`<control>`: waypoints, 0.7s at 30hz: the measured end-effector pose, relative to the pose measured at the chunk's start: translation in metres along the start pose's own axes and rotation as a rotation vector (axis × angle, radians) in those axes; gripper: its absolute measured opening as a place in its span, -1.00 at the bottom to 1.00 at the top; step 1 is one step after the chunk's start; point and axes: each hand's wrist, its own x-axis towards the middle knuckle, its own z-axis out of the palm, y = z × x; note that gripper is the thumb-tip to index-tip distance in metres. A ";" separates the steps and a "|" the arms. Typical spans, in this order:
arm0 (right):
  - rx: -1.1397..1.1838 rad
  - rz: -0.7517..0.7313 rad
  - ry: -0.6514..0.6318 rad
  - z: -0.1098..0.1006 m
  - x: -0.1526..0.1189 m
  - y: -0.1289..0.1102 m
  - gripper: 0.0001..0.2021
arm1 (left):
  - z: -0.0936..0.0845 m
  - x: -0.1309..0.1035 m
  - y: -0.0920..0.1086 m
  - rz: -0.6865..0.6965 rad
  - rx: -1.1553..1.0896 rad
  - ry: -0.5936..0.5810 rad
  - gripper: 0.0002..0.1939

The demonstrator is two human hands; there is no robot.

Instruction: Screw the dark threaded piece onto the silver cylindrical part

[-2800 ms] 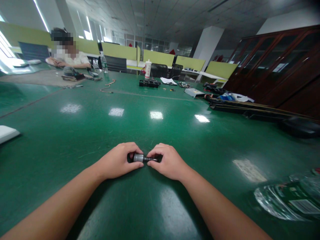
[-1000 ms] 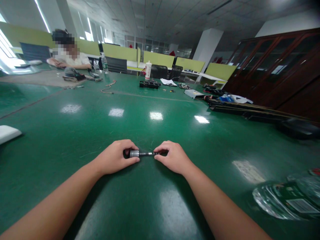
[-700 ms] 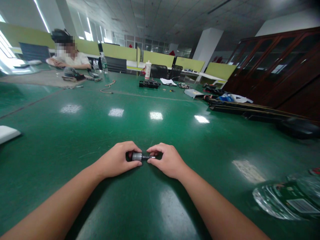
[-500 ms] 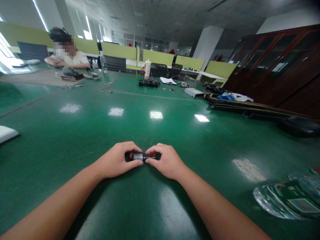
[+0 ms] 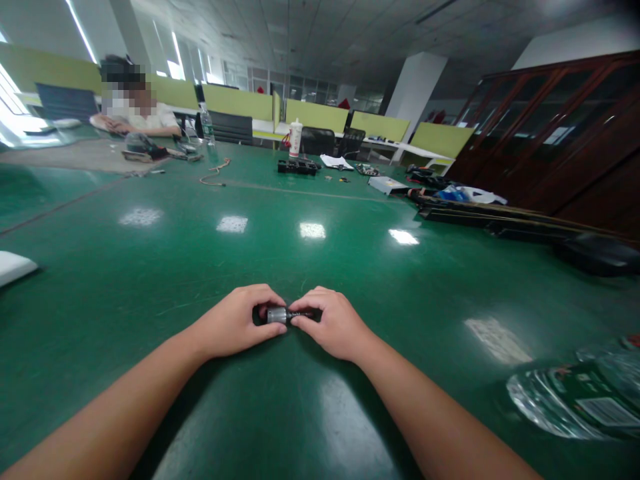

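Low over the green table (image 5: 260,257), a small silver and black metal cylinder (image 5: 277,315) lies sideways between my hands. My left hand (image 5: 235,323) is closed around it, thumb below and fingers above. A thin dark spiral piece (image 5: 299,314) reaches from the cylinder's right end to my right hand (image 5: 333,325), whose thumb and fingers pinch it. The fingertips of both hands nearly meet. My fingers partly cover both ends.
A clear plastic bottle (image 5: 575,399) lies at the right. A white object (image 5: 15,268) is at the left edge. Farther back are a black device (image 5: 297,167), a cord (image 5: 214,175), a white bottle (image 5: 295,139) and a seated person (image 5: 145,119).
The cylinder has turned slightly, and a little more of the thin dark piece shows between my fingers. My hands have hardly moved.
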 end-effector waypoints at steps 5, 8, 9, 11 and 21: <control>-0.002 -0.006 0.003 -0.001 -0.001 -0.001 -0.87 | 0.000 0.001 0.000 0.001 -0.010 0.001 -0.75; -0.006 -0.007 0.000 -0.001 0.000 -0.002 -0.85 | 0.000 0.001 0.000 0.001 -0.010 0.000 -0.76; -0.008 -0.005 0.000 -0.001 0.000 -0.002 -0.84 | 0.000 0.001 0.000 0.001 -0.008 -0.001 -0.76; -0.009 -0.002 -0.002 -0.001 0.000 -0.002 -0.84 | 0.000 0.001 0.000 0.002 -0.003 -0.003 -0.76; -0.008 -0.007 -0.011 0.000 -0.001 0.000 -0.80 | 0.001 0.000 0.000 0.005 -0.003 -0.002 -0.76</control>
